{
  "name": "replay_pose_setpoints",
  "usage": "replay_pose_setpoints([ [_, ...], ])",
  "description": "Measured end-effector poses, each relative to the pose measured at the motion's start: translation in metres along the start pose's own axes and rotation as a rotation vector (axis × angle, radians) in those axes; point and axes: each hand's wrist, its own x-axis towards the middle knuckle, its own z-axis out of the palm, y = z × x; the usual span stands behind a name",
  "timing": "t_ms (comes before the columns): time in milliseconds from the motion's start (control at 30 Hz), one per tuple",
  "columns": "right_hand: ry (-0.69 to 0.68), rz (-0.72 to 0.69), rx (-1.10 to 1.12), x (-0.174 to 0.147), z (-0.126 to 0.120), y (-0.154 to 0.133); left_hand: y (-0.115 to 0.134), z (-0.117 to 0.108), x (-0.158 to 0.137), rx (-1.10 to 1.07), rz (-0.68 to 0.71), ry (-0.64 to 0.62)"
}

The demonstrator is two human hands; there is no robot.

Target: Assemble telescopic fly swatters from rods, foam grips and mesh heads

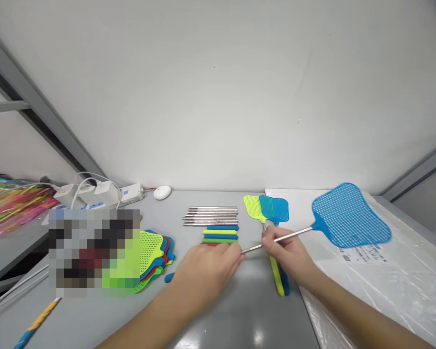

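A fly swatter with a blue mesh head [350, 215] is held across the middle of the table, its head up at the right. My left hand [210, 271] is wrapped round its handle end; a blue tip pokes out at the left of the fist. On the thin metal rod [294, 234], my right hand [285, 252] has its fingers pinched. Beneath that hand lie two more swatters, one with a yellow-green head [253, 207] and one with a blue head [279, 208]. Behind my left hand are coloured handles [220, 232] and a row of metal rods [212, 213].
Loose swatter heads [151, 252] are piled at the left, partly covered by a blurred patch. Behind them stand a power strip with plugs [131, 192] and a white round device [162, 192]. A plastic-wrapped white package [363, 295] lies at the right. Colourful strands [18, 206] sit far left.
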Motion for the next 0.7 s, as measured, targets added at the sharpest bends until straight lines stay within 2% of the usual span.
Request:
replay_pose_setpoints([
  [100, -0.171, 0.037, -0.096, -0.007, 0.012, -0.001, 0.009, 0.014, -0.001, 0.013, 0.037, 0.030],
  [200, -0.194, 0.036, -0.143, -0.008, 0.017, -0.002, 0.011, 0.017, 0.002, 0.055, 0.054, 0.051],
  [367, -0.026, 0.031, -0.151, 0.002, 0.006, -0.002, -0.005, 0.003, 0.013, 0.186, 0.008, 0.074],
  [567, 0.220, 0.065, 0.084, 0.017, -0.033, -0.008, -0.034, -0.015, 0.012, 0.256, -0.068, 0.117],
  [700, 0.297, 0.020, 0.191, 0.020, -0.039, -0.004, -0.040, -0.012, 0.009, 0.265, -0.037, 0.145],
])
